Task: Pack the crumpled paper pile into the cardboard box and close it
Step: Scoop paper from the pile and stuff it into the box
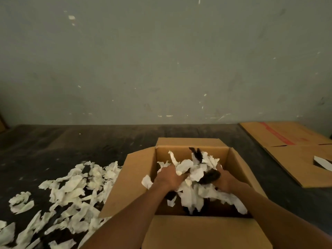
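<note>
Head view: cardboard box [133, 184] open on dark floor [71, 141], flaps splayed out. Left hand [170, 177] and right hand [223, 180] over box opening, fingers curled round white-and-dark crumpled paper bundle [194, 175] held between them. Crumpled paper pile [71, 194] spread on floor just left of box. Flattened cardboard [294, 151] lies far right by wall [161, 60]

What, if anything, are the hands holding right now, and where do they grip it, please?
Both hold one bundle of crumpled paper over the open cardboard box: the left hand grips its left side, the right hand its right side.
</note>
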The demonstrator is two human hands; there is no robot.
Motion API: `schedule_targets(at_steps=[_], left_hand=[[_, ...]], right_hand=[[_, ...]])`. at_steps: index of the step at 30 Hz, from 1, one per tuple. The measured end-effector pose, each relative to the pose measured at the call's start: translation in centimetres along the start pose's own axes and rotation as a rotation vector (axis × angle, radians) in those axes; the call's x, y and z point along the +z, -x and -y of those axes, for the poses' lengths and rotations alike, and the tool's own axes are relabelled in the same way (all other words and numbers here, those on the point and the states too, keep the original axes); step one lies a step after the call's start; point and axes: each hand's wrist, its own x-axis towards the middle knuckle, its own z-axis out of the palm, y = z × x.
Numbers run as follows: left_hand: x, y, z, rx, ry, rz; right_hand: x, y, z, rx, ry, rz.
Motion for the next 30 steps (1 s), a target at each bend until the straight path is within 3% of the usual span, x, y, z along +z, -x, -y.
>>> schedule_targets(at_steps=[6,10,13,16,22,27,30], left_hand=[[2.1,0.3,-0.3,-0.191,0.08,0.169],[2.8,-0.4,-1.0,-0.317,0.209,0.166],[3.9,-1.4,-0.7,-0.415,0.359,0.141],[4.3,-2.2,0.1,-0.331,0.447,0.156],[3.9,-2.0,0.6,-0.357,0.613,0.116],[3.6,-1.8,-0.2,-0.382,0.586,0.178],[4.1,-2.2,-0.4,-0.285,0.526,0.08]], right_hand=[[0.5,-1.0,-1.4,-0.087,0.095,0.054],[1.0,-1.8,-1.1,-0.093,0.051,0.103],[2.2,-2.6,-1.1,-0.069,0.042,0.259],[3.5,-2.8,-1.0,-0.061,0.074,0.382],[3.0,-3.2,-2.6,-0.039,0.249,0.481],[1.6,-4.0,-2.1,-0.067,0.295,0.314],[2.4,-4.2,-0.8,-0.114,0.323,0.27]])
